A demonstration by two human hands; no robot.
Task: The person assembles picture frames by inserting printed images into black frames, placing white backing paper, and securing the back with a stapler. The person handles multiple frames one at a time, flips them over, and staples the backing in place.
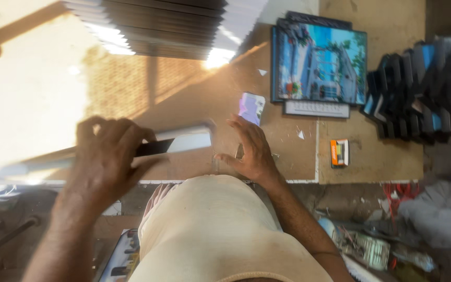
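I look down on a brown board desk (194,99), scuffed and lit hard by sun on its left half, with white scraps scattered across it. My left hand (105,156) is closed around a long pale strip with a dark end (178,142), blurred, held above the near edge of the desk. My right hand (251,149) hangs open just beside the strip's end, fingers spread, holding nothing, close to the near edge. A phone (251,107) lies on the desk just beyond that hand. Toward the far right corner sits a stack of framed pictures (319,62) showing a blue scene, and off the right edge leans a row of dark frames (424,89). A small orange box (339,152) rests near the near right corner. A fanned stack of dark sheets (163,26) lies at the far edge. The floor at the lower right (392,245) is cluttered.
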